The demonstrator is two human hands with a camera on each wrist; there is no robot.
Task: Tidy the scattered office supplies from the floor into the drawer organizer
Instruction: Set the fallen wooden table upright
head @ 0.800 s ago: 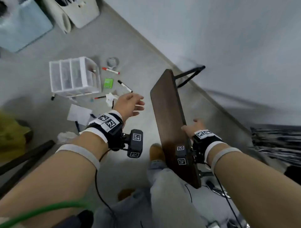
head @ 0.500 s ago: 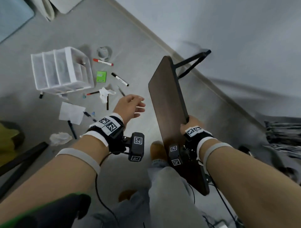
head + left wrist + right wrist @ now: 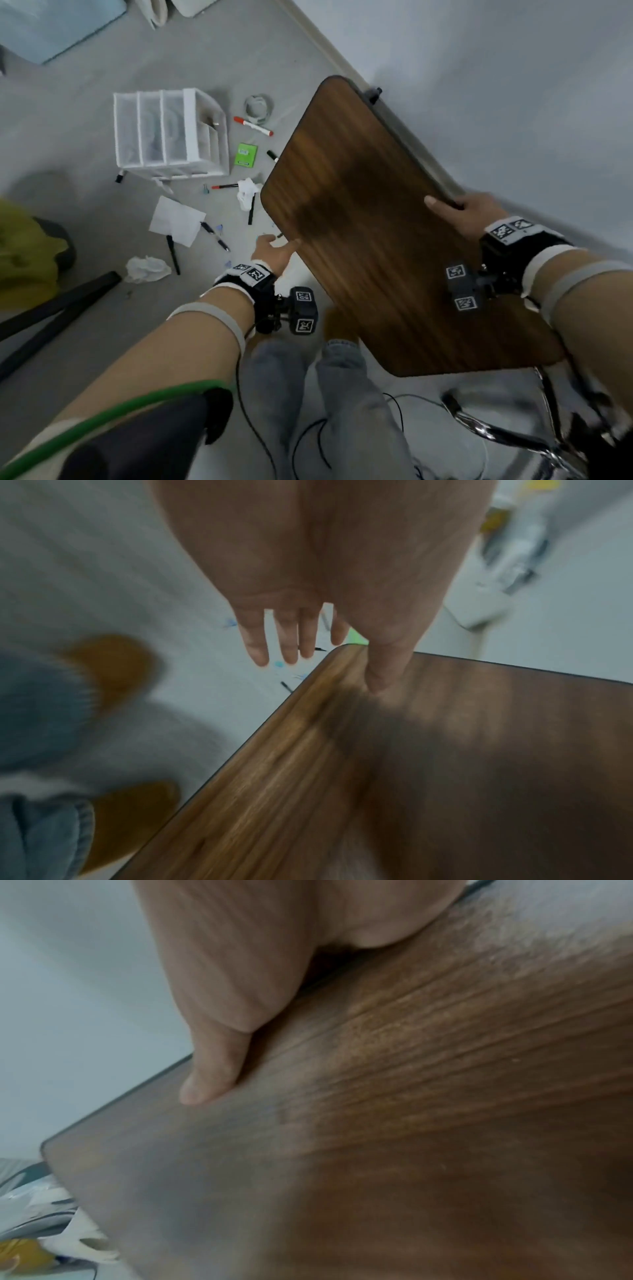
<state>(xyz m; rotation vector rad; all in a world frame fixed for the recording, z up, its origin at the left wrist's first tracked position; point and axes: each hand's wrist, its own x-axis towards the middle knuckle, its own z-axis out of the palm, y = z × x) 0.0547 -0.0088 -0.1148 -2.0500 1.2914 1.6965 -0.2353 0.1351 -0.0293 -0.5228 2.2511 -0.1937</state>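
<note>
A white drawer organizer (image 3: 171,137) lies on the grey floor. Around it are scattered a red marker (image 3: 253,126), a tape roll (image 3: 258,106), a green pad (image 3: 246,155), a red pen (image 3: 224,186), crumpled tissues (image 3: 247,192), a paper sheet (image 3: 176,219) and black pens (image 3: 215,236). A brown wooden tabletop (image 3: 376,222) tilts over the floor and hides part of a black marker (image 3: 273,156). My right hand (image 3: 459,212) grips its far edge, thumb (image 3: 212,1074) flat on the wood. My left hand (image 3: 274,248) is at the near-left edge, thumb on the wood (image 3: 387,674), fingers (image 3: 291,642) straight.
A yellow-green bundle (image 3: 24,253) and black bars (image 3: 51,308) lie at the left. A chrome chair base (image 3: 507,435) and cables (image 3: 308,438) are by my legs. The wall (image 3: 479,68) runs close behind the tabletop. My brown shoes (image 3: 113,669) stand beside its edge.
The tabletop has swung from edge-on towards flat and now covers some of the floor items. My right hand moved right with its edge; my left hand reached its left edge.
</note>
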